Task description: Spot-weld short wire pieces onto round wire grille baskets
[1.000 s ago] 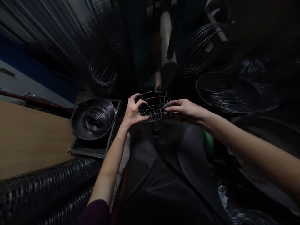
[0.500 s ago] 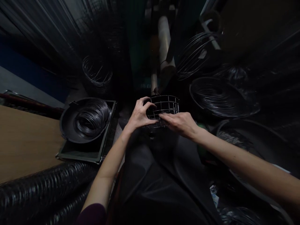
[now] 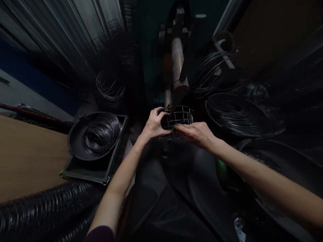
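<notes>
A round wire cage (image 3: pixel 185 116) of crossed metal rods is held in front of the machine, just below its pale cylindrical arm (image 3: pixel 178 60). My left hand (image 3: pixel 154 125) grips the cage's left side, thumb below and fingers curled over the wires. From the right, my right hand (image 3: pixel 195 131) has its fingers pressed together against the cage's near side. A thin rod end of the machine (image 3: pixel 168 97) reaches down to the cage's upper rim. The dim light hides the fingertips' exact hold and the inside of the cage.
At left, a dark basin (image 3: pixel 75 141) with a wire coil (image 3: pixel 103 132) sits on a green crate (image 3: pixel 83 176). Stacked wire rings (image 3: pixel 110 88) stand behind. To the right are a basin of wire rings (image 3: pixel 227 114), hanging wire hoops (image 3: pixel 210 75) and another large basin (image 3: pixel 290 158).
The view has tilted up slightly, so the surroundings sit lower and more of the machine shows. Both hands keep nearly the same hold on the wire cage.
</notes>
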Motion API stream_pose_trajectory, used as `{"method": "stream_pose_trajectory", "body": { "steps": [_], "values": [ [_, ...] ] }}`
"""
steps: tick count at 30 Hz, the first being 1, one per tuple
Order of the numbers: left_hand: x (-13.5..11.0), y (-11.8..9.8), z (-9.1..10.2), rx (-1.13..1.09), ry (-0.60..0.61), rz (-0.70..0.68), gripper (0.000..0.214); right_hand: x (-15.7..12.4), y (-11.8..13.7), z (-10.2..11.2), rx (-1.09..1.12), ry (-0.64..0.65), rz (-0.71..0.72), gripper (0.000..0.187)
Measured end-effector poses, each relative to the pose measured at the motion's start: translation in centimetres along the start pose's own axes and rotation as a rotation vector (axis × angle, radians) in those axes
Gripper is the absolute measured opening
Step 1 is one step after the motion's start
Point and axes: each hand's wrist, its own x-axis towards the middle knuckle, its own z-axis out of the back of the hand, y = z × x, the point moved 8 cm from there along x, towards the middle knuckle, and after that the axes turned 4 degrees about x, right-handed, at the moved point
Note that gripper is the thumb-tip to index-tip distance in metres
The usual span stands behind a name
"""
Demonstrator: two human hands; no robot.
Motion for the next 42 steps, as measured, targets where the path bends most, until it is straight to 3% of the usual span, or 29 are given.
{"method": "stream_pose_trajectory", "body": {
  "steps": [15, 22, 25, 30, 33, 42],
  "values": [
    [1.0, 0.6, 0.1, 0.018, 0.054, 0.004, 0.064, 0.8, -0.3, -0.5, -0.017, 0.032, -0.028, 0.044],
    [1.5, 0.9, 0.3, 0.032, 0.056, 0.014, 0.063, 1.1, -0.8, -0.9, 0.007, -0.048, -0.018, 0.039],
    [1.4, 0.7, 0.6, 0.02, 0.034, 0.027, 0.062, 0.5, -1.0, -0.7, 0.073, -0.152, -0.029, 0.038],
    [2.1, 1.0, 1.0, 0.014, 0.0, 0.084, 0.064, -0.6, -2.6, -0.2, 0.149, -0.335, -0.189, 0.035],
    [3.2, 1.8, 1.0, 0.02, -0.01, 0.11, 0.064, 0.0, -3.8, -0.2, 0.184, -0.371, -0.265, 0.033],
    [5.0, 3.1, 1.2, -0.03, -0.018, 0.059, 0.062, 1.6, -5.5, -0.4, 0.318, -0.406, -0.316, 0.027]
  ]
}}
